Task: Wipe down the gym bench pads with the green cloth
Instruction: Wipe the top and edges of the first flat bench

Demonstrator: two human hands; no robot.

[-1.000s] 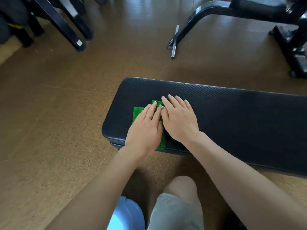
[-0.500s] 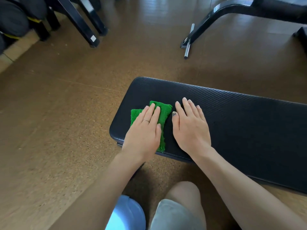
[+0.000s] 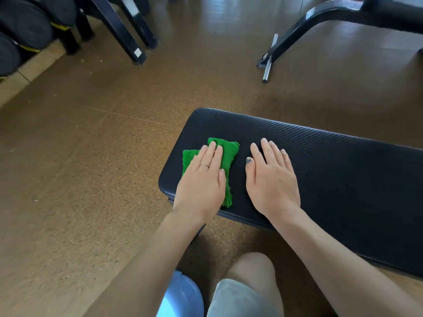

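A long black gym bench pad (image 3: 332, 170) with a ribbed texture stretches from the middle of the view to the right edge. A folded green cloth (image 3: 229, 154) lies near the pad's left end. My left hand (image 3: 203, 181) presses flat on the cloth, fingers together, covering most of it. My right hand (image 3: 272, 177) rests flat and bare on the pad just to the right of the cloth, a small gap apart from it.
Brown cork-like floor (image 3: 91, 179) surrounds the bench. Black frame legs (image 3: 123, 33) and dark round weights (image 3: 20, 37) stand at the top left. Another bench's black foot with a metal bar (image 3: 269, 62) sits top right. My knee (image 3: 249, 271) is below the pad.
My right hand slid off the cloth to the right and now lies on the bare pad. The left hand stayed on the cloth. The view shifted so the bench sits further right.
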